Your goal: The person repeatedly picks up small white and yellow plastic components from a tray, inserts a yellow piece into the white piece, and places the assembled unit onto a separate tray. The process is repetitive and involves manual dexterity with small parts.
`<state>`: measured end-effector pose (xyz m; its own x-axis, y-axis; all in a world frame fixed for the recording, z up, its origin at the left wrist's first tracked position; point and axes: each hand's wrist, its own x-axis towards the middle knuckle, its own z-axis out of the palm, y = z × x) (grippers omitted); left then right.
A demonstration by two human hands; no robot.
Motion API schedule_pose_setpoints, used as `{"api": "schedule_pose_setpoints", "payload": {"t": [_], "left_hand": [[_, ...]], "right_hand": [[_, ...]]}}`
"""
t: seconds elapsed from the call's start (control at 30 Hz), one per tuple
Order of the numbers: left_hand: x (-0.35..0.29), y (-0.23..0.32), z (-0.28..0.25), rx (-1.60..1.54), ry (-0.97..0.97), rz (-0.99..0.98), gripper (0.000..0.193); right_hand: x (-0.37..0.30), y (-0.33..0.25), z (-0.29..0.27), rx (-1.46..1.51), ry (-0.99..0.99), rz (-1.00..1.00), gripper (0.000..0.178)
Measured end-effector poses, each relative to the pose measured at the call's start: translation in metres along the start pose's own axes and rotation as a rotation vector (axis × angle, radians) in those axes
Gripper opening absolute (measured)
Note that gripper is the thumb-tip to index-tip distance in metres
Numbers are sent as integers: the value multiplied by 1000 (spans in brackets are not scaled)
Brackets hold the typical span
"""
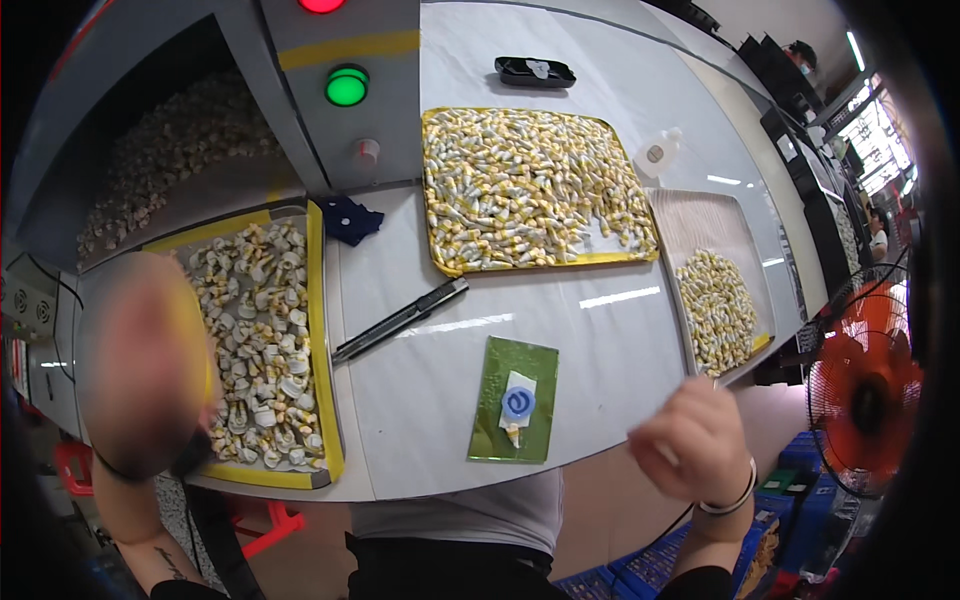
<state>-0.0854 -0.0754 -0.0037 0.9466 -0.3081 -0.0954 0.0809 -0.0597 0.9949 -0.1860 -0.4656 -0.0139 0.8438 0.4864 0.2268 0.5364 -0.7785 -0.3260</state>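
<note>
My left hand (145, 360) is over the left edge of a yellow-edged tray (333, 400) holding small white and yellow parts; it is blurred, so its fingers cannot be read. Off the table's front edge at the right, my right hand (692, 440) is closed with curled fingers; what they hold, if anything, is hidden. Between the hands lies a green plate (492, 430) on the table. On it sits a white pad (528, 381) with a blue disc (518, 403), and a small white and yellow cone-shaped piece (514, 436) at its lower end.
A large tray (545, 262) of similar cone-shaped pieces lies farther back, with a partly filled tray (700, 210) to its right. Around them are a black utility knife (400, 320), dark cloth (348, 220), black case (535, 72) and white bottle (657, 153). An orange fan (868, 375) stands right.
</note>
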Motion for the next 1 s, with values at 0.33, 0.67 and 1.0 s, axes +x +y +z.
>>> {"api": "schedule_pose_setpoints", "payload": {"t": [0.33,0.67,1.0], "left_hand": [[-62,-57,125,-817,-615,-613,34],[-60,-89,123,-1196,-389,-423,35],[-58,-94,126,-1100,-341,-285,47]], "right_hand": [[113,109,25,-203,-21,300,9],[115,105,46,-330,5,236,5],[103,95,43,-337,97,234,6]]}}
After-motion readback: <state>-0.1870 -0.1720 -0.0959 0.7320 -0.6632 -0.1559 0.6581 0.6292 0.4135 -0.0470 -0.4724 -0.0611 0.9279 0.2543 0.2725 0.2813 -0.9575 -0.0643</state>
